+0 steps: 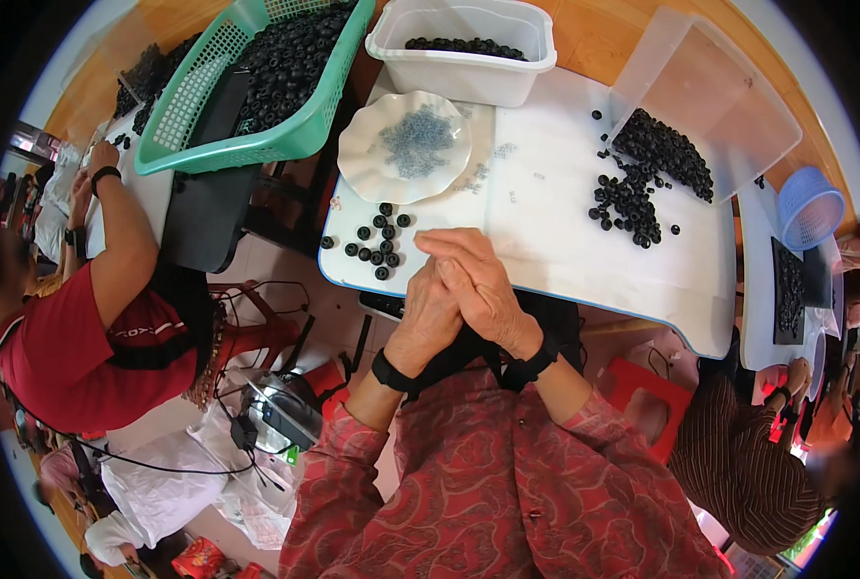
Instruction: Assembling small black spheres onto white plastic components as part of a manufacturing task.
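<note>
Looks like a small piecework assembly shop, not a home setup. Just ahead of the hands sits a white worktable (584,241) strewn with black rubber rings (642,183), plus bulk bins: a green basket (256,145) and a white tub (464,72) full of them. Other workers sit at similar tables on both sides.

Both hands meet in front of the body, right hand (483,285) overlapping left hand (428,314), fingers closed together.
</note>
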A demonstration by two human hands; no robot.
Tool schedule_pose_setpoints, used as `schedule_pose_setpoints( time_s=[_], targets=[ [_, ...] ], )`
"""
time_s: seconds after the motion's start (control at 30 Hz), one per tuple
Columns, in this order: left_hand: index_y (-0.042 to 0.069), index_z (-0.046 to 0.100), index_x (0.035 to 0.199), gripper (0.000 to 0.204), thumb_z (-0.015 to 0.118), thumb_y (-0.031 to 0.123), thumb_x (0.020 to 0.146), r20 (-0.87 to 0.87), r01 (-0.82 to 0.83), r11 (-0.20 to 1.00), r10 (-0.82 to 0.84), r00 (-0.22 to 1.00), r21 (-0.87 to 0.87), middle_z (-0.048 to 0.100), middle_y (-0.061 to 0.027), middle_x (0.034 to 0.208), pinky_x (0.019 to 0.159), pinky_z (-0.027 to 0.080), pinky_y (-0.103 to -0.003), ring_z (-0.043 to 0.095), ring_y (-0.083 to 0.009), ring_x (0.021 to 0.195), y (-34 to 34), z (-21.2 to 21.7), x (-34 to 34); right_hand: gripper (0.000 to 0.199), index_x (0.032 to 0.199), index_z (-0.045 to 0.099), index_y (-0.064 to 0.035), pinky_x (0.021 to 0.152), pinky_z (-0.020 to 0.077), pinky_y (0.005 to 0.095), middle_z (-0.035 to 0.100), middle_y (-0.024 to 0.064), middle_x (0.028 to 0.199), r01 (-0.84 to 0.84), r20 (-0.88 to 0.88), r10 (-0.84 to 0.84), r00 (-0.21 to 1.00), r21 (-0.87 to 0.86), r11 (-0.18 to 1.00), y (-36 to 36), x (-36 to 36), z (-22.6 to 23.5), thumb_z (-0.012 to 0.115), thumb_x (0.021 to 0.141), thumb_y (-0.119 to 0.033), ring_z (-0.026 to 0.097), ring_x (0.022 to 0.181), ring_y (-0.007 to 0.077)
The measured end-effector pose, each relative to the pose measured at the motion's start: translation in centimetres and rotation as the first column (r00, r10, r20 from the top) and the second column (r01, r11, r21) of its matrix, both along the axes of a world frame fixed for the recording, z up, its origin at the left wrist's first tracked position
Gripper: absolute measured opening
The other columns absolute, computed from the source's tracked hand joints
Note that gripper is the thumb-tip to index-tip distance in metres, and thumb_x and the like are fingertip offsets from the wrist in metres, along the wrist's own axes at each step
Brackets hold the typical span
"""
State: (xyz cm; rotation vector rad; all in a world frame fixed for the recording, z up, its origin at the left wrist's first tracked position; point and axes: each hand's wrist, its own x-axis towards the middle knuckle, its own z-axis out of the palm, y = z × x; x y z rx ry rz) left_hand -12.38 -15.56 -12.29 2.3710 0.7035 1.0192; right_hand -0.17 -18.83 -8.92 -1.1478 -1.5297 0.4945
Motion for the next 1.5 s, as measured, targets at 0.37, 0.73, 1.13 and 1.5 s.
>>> schedule_pose_setpoints(
  time_s=[0.37, 0.73, 1.13, 1.5],
  targets=[
    [-0.002, 0.066, 0.092, 0.016, 0.069, 0.001, 0.076, -0.028, 0.018, 0.998, -0.016, 0.999, 0.052, 0.065, -0.0153, 0.081, 0.059, 0.052, -0.044, 0.066, -0.0349, 0.073, 0.1, -0.1, 0.1, 0.023, 0.091, 0.062, -0.0009, 0.095, 0.0435, 0.0396, 0.063, 0.014, 0.101, -0.089, -0.157, 0.07, 0.985, -0.119, 0.989, 0.4, 0.1, -1.2, 0.041, 0.098, -0.009, 0.058, 0.096, 0.0297],
    [-0.002, 0.068, 0.096, 0.02, 0.072, 0.003, 0.077, 0.022, 0.01, 1.0, -0.011, 1.0, 0.023, 0.068, -0.0152, 0.087, 0.062, 0.055, -0.043, 0.069, -0.0348, 0.077, 0.4, -1.0, -0.1, 0.025, 0.089, 0.06, 0.0005, 0.093, 0.0443, 0.0386, 0.063, 0.0155, 0.097, -0.073, -0.055, 0.066, 0.996, -0.132, 0.989, 0.8, 0.0, -0.6, 0.039, 0.098, -0.01, 0.059, 0.093, 0.0302],
    [-0.002, 0.064, 0.101, 0.026, 0.075, 0.005, 0.079, 0.008, -0.183, 0.983, 0.183, 0.983, -0.004, 0.066, -0.0173, 0.088, 0.063, 0.054, -0.044, 0.068, -0.0383, 0.079, -0.1, -2.2, 0.1, 0.026, 0.093, 0.065, -0.004, 0.099, 0.0412, 0.0396, 0.067, 0.0125, 0.105, -0.104, 0.091, 0.114, 0.989, -0.105, 0.989, 1.5, 0.2, -0.2, 0.041, 0.098, -0.013, 0.06, 0.102, 0.0285],
    [-0.002, 0.064, 0.102, 0.026, 0.076, 0.006, 0.08, 0.063, -0.215, 0.977, 0.215, 0.974, -0.014, 0.066, -0.0165, 0.089, 0.064, 0.055, -0.043, 0.068, -0.0364, 0.08, 0.3, -3.0, 0.9, 0.023, 0.089, 0.066, -0.0059, 0.097, 0.0408, 0.0398, 0.067, 0.0084, 0.102, -0.088, 0.076, 0.09, 0.993, -0.039, 0.995, 2.0, 0.1, -0.5, 0.046, 0.096, -0.013, 0.06, 0.099, 0.0264]
  ],
)
